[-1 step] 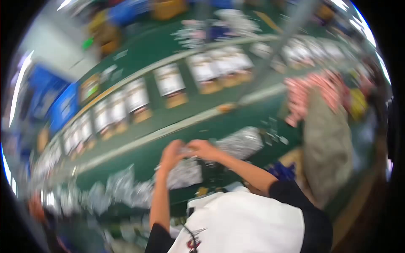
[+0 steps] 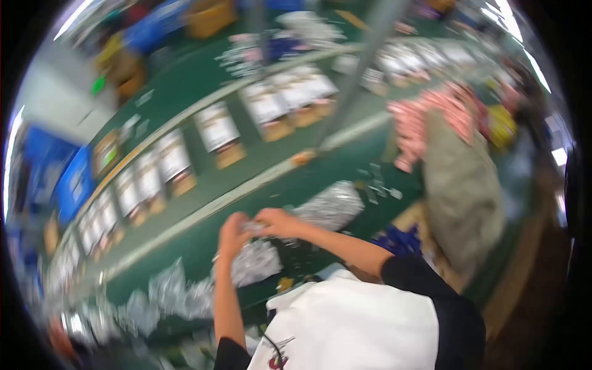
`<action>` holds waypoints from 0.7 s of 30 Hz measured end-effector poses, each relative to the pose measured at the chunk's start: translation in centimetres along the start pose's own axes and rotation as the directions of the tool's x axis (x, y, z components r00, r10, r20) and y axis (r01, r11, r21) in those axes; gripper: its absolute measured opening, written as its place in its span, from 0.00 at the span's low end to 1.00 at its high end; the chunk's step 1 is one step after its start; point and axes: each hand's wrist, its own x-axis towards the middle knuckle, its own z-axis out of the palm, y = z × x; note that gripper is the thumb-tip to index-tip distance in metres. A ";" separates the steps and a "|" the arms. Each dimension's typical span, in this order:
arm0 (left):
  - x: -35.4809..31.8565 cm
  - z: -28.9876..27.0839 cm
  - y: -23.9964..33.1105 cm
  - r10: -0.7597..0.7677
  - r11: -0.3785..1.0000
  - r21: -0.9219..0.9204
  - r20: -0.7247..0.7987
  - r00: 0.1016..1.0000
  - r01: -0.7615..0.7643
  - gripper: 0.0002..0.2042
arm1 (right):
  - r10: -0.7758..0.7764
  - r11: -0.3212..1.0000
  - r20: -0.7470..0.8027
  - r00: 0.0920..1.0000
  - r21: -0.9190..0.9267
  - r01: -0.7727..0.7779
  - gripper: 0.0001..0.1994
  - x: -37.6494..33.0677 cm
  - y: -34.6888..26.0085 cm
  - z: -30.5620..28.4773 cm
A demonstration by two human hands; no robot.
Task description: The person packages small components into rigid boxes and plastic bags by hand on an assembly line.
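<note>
My left hand and my right hand meet in front of my chest over a green table. Between their fingers is a small silvery foil packet; the blur hides how each finger lies on it. Just below the hands lies a crumpled heap of silvery foil bags. A second, larger foil heap lies just right of my right hand. My white shirt with black sleeves fills the lower middle of the view.
More foil bags trail along the table's near left edge. Rows of white-fronted packets on tan bases stand on the far green strips. Blue crates are at left, a metal pole is ahead, and pink striped goods with a grey-green bundle are at right.
</note>
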 end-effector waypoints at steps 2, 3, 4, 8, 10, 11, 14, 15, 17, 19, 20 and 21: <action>1.0 1.5 0.2 -0.076 0.985 -0.160 -0.049 0.996 0.067 0.10 | 0.255 0.965 0.062 0.965 -0.077 -0.250 0.19 -0.4 -3.7 -3.3; 1.9 2.5 0.5 -0.185 0.964 -0.189 0.013 0.983 0.185 0.10 | 0.273 0.961 0.024 0.962 -0.049 -0.272 0.18 -1.1 -3.2 -4.3; 2.7 3.4 0.3 -0.143 0.951 -0.270 0.056 0.988 0.153 0.10 | 0.301 0.952 -0.020 0.954 -0.060 -0.301 0.18 -1.9 -3.1 -5.3; 5.0 6.9 0.7 -0.080 0.924 -0.364 0.115 0.990 0.117 0.10 | 0.424 0.904 -0.048 0.904 -0.034 -0.426 0.14 -4.2 -2.5 -8.3; 5.5 8.0 0.6 -0.088 0.919 -0.372 0.130 0.988 0.131 0.09 | 0.392 0.900 -0.112 0.913 -0.160 -0.406 0.13 -5.3 -2.4 -9.6; 5.5 8.5 0.6 -0.092 0.935 -0.326 0.152 0.984 0.138 0.09 | 0.384 0.900 -0.158 0.910 -0.153 -0.407 0.13 -5.7 -2.5 -9.9; 5.7 9.9 2.1 -0.142 0.935 -0.298 0.176 0.974 0.191 0.09 | 0.427 0.886 -0.157 0.890 -0.126 -0.447 0.13 -6.8 -1.7 -11.4; 6.1 10.2 2.6 -0.139 0.949 -0.254 0.185 0.973 0.184 0.08 | 0.430 0.885 -0.150 0.890 -0.127 -0.449 0.13 -7.1 -1.3 -12.0; 6.2 11.0 3.4 -0.098 0.970 -0.211 0.125 0.987 0.123 0.08 | 0.461 0.866 -0.138 0.877 -0.146 -0.479 0.12 -7.3 -1.0 -13.7; 6.5 10.7 2.1 -0.125 0.982 -0.128 0.133 0.983 0.142 0.07 | 0.480 0.866 -0.145 0.865 -0.075 -0.494 0.11 -7.2 -1.4 -15.6; 6.5 10.5 1.4 -0.143 0.988 -0.037 0.146 0.979 0.150 0.06 | 0.499 0.863 -0.163 0.851 -0.001 -0.506 0.10 -7.0 -1.7 -16.4; 6.7 10.5 1.6 -0.146 0.987 -0.043 0.144 0.979 0.154 0.06 | 0.476 0.873 -0.231 0.848 0.011 -0.487 0.09 -7.2 -1.2 -17.1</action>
